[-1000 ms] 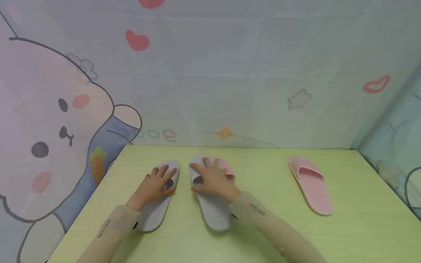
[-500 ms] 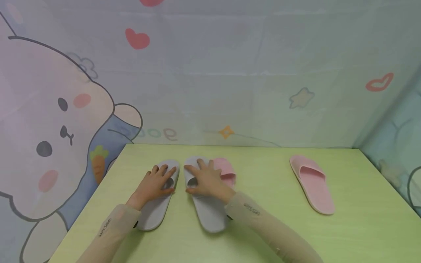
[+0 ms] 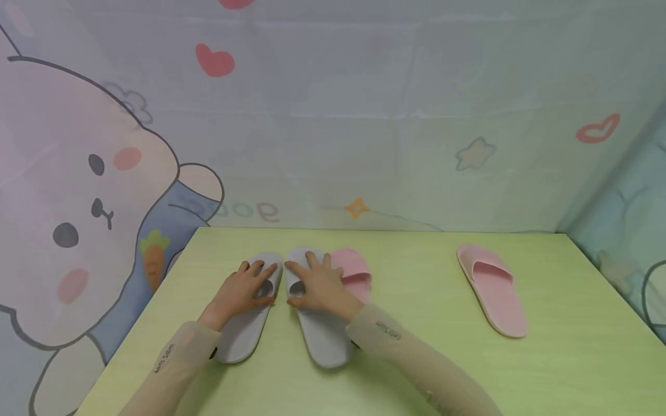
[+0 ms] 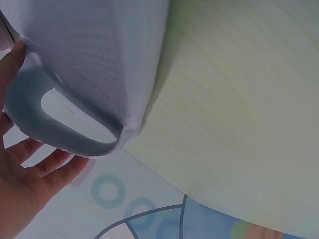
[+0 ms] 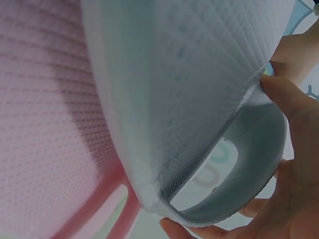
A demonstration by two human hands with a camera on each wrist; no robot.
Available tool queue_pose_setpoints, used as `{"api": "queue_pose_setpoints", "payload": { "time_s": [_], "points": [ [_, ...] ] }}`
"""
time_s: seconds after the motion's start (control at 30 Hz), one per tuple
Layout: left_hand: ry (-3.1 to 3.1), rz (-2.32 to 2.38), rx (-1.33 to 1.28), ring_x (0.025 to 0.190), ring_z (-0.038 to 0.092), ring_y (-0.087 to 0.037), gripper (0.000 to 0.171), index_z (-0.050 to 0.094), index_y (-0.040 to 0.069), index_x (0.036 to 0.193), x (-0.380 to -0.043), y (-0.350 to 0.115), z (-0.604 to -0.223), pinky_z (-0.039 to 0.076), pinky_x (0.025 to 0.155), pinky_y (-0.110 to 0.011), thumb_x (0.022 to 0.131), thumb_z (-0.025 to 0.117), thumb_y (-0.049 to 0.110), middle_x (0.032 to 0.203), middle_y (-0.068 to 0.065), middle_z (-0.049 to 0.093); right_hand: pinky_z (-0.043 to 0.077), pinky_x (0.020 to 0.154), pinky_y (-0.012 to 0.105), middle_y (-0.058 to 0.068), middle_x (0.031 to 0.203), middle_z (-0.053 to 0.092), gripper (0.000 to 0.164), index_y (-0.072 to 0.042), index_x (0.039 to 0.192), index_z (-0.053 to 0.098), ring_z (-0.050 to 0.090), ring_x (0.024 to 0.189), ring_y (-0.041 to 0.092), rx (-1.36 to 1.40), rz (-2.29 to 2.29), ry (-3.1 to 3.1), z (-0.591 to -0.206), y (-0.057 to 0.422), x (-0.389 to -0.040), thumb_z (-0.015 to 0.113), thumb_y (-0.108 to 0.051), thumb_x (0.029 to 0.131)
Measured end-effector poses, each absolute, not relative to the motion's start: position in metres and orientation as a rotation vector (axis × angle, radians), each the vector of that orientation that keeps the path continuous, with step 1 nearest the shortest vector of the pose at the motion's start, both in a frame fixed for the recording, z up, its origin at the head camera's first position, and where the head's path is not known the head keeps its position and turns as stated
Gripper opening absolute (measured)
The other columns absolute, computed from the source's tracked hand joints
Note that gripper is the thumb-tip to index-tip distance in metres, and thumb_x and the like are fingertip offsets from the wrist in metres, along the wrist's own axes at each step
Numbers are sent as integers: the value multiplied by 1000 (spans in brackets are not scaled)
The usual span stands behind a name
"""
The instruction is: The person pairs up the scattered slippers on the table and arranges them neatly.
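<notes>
Two grey slippers lie side by side on the table, toes pointing away. My left hand (image 3: 240,292) grips the left grey slipper (image 3: 240,341) over its strap; in the left wrist view the thumb is at one edge and the fingers spread across the strap (image 4: 65,142). Likewise my right hand (image 3: 324,286) holds the right grey slipper (image 3: 325,344) by its strap (image 5: 261,149), thumb at its left side. The toe ends of the pair are close together. A pink slipper (image 3: 352,264) sits right beside the right grey one, partly hidden behind my right hand and forearm.
Farther right, another pink slipper (image 3: 499,300) lies tilted on the yellow-green table (image 3: 426,335). A printed cloth (image 3: 338,115) with a cartoon animal and hearts hangs behind the table's back edge.
My right hand has slid the right grey slipper leftward, closer to the left one, uncovering more of the pink slipper beside it. The left hand and its slipper have stayed in place.
</notes>
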State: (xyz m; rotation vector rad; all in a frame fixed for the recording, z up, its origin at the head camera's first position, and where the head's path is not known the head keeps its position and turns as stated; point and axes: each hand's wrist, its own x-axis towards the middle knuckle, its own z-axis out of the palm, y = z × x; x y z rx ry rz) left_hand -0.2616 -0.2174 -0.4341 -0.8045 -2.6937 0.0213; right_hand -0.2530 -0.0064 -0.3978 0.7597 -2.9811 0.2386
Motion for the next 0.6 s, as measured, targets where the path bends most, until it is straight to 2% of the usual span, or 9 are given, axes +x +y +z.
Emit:
{"api": "queue_pose_setpoints", "payload": {
  "time_s": [0.2,0.6],
  "points": [
    [-2701,-34,-831,97,50,-36,73,48,8,128,-261,-220,-433,48,66,-44,67,74,39,120,-19,52,45,71,54,7,137,34,74,-39,136,30,37,117,40,748,201,-2991,-396,-11,-254,61,-58,72],
    [-2763,-70,-814,102,48,-36,75,46,9,130,-260,-221,-432,48,71,-44,68,73,39,124,-20,50,45,70,54,8,138,33,73,-39,136,29,37,118,41,718,197,-3001,-400,-22,-257,61,-58,73]
  ]
}}
